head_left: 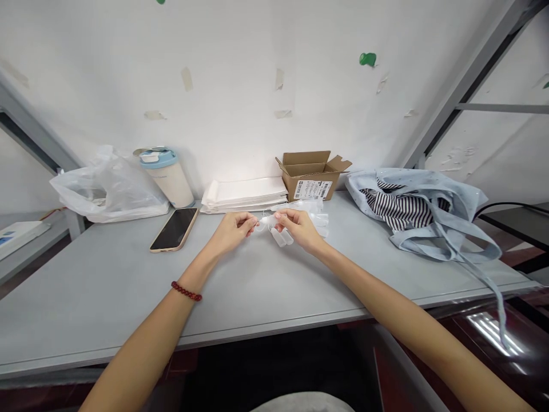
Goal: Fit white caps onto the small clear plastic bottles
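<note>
My left hand (235, 232) is closed in a pinch at the end of a thin white loop (261, 226), which looks like cord or soft plastic. Facing it, my right hand (302, 228) pinches a small white plastic piece (270, 220) between thumb and fingers. Just under the right fingers lie small translucent white tubes (282, 237); whether that hand also touches them I cannot tell. More clear plastic tubes (319, 220) rest on the table behind the right hand, partly covered by it. A red bead bracelet (186, 292) circles my left wrist.
On the grey table (266, 292), a phone (175, 229), tumbler (167, 177) and plastic bag (111, 189) stand left. Behind my hands are stacked white envelopes (244, 191) and an open cardboard box (311, 184). A light-blue cloth bag (458, 189) lies right, its strap over the edge.
</note>
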The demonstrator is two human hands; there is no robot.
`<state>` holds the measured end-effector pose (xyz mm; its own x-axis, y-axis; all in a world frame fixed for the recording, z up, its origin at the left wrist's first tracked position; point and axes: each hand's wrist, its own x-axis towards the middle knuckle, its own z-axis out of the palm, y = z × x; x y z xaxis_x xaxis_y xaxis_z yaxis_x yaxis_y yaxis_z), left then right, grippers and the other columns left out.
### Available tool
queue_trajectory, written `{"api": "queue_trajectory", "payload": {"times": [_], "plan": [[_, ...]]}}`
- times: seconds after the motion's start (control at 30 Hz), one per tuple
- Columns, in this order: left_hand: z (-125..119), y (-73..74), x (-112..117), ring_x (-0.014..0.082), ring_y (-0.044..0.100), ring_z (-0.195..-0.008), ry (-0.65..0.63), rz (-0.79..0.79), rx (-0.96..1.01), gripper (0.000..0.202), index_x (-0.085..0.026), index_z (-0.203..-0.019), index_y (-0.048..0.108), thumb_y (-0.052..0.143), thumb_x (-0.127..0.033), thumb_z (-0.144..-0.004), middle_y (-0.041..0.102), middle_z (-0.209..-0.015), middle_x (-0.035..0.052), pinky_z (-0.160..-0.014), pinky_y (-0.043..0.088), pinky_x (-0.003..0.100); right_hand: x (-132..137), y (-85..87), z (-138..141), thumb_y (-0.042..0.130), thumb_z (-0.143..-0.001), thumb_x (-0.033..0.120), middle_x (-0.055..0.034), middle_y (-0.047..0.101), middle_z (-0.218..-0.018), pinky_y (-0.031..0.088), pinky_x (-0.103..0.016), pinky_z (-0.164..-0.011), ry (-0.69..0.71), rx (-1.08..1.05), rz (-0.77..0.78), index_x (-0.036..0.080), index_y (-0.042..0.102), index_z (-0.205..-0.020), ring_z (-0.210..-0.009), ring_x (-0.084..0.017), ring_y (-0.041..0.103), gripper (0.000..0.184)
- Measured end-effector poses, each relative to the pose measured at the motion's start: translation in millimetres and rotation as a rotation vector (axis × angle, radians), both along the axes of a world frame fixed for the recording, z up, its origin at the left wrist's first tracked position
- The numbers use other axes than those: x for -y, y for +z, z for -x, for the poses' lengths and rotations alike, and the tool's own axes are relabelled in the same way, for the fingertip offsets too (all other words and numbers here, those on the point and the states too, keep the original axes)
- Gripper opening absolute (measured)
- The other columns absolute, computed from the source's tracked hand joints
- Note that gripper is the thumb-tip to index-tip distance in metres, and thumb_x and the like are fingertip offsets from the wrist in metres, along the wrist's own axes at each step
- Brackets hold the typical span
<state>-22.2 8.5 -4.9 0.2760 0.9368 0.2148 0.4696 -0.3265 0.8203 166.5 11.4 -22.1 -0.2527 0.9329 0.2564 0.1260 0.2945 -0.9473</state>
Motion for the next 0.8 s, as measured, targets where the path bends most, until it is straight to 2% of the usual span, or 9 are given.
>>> {"api": "queue_trajectory", "payload": {"times": [0.3, 0.47, 0.57, 0.63, 0.7, 0.8], "plan": [[-1.8, 5.2, 3.5, 0.0107, 0.044, -0.051, 0.030, -0.019, 0.006, 0.029, -0.015, -0.062, 0.057, 0.050, -0.039, -0.077, 0.050, -0.053, -0.0013, -0.052, 0.035, 0.023, 1.3, -0.1, 0.9, 0.051, -0.081, 0.046, 0.0007, 0.055, -0.060, 0.033, -0.022, -0.049, 0.016, 0.065, -0.012, 0.014, 0.064, -0.087, -0.053, -0.010, 0.045, 0.035], [1.8, 6.4, 0.4, 0.0108, 0.047, -0.056, -0.017, -0.012, 0.087, 0.032, -0.014, -0.062, 0.057, 0.051, -0.040, -0.078, 0.054, -0.059, 0.0007, -0.057, 0.040, 0.024, -1.6, 3.2, -2.9, 0.051, -0.083, 0.046, -0.0001, 0.058, -0.064, 0.031, -0.021, -0.047, 0.058, 0.091, -0.020, 0.015, 0.064, -0.092, -0.054, -0.010, 0.045, 0.035], [7.0, 4.0, -5.1, 0.0115, 0.050, -0.058, 0.051, -0.050, 0.112, 0.033, -0.013, -0.070, 0.062, 0.050, -0.042, -0.079, 0.058, -0.063, 0.0022, -0.057, 0.041, 0.024, -1.1, 5.3, -3.4, 0.052, -0.082, 0.047, -0.0003, 0.059, -0.065, 0.031, -0.021, -0.046, 0.027, 0.101, -0.031, 0.015, 0.064, -0.096, -0.052, -0.010, 0.046, 0.037], [10.9, 2.3, -8.7, 0.0117, 0.051, -0.058, 0.132, -0.077, 0.129, 0.034, -0.013, -0.073, 0.063, 0.051, -0.044, -0.079, 0.059, -0.064, 0.0028, -0.055, 0.041, 0.023, -0.3, 5.2, -2.7, 0.054, -0.081, 0.046, -0.0011, 0.061, -0.067, 0.035, -0.022, -0.049, -0.005, 0.093, -0.044, 0.015, 0.064, -0.099, -0.056, -0.011, 0.051, 0.037], [13.6, 1.4, -10.8, 0.0115, 0.050, -0.056, 0.179, -0.054, 0.145, 0.036, -0.012, -0.072, 0.063, 0.052, -0.046, -0.078, 0.058, -0.062, 0.0027, -0.052, 0.040, 0.023, 0.5, 3.6, -1.7, 0.056, -0.080, 0.042, -0.0024, 0.065, -0.073, 0.041, -0.024, -0.056, -0.035, 0.076, -0.093, 0.016, 0.064, -0.102, -0.065, -0.014, 0.058, 0.035], [13.6, 2.4, -10.1, 0.0111, 0.049, -0.052, 0.163, 0.091, 0.147, 0.042, -0.012, -0.069, 0.064, 0.053, -0.051, -0.077, 0.056, -0.058, 0.0028, -0.049, 0.039, 0.023, 2.1, -1.0, 0.5, 0.058, -0.080, 0.036, -0.0043, 0.069, -0.090, 0.046, -0.027, -0.065, -0.080, 0.107, -0.259, 0.019, 0.066, -0.101, -0.078, -0.016, 0.061, 0.028]]}}
